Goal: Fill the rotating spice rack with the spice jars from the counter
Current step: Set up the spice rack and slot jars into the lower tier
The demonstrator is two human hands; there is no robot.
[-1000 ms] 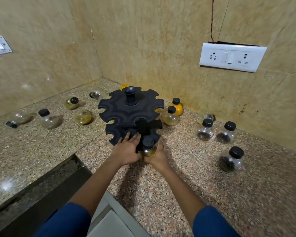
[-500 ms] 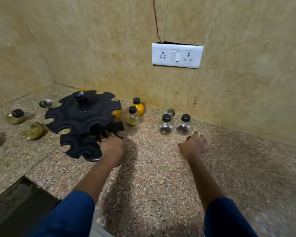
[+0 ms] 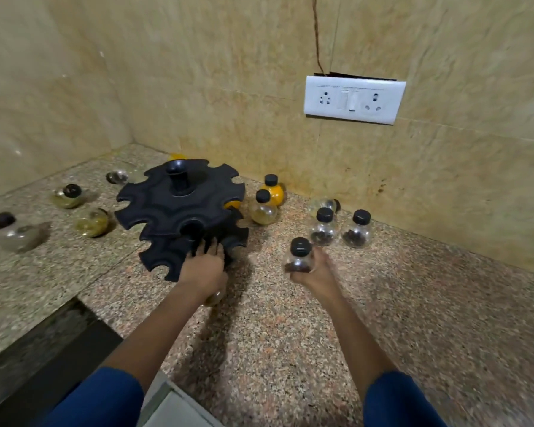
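Spice rack (image 3: 181, 215) stands on the counter (image 3: 290, 334) near the wall corner. Left of the rack: four jars (image 3: 91, 222), one upright, others lying. Right of the rack, toward the back wall: two upright jars (image 3: 263, 208), one behind the other. Farther right: two upright jars (image 3: 356, 229) side by side, a toppled jar (image 3: 322, 204) behind them. Switchboard (image 3: 353, 99) on the wall above these.
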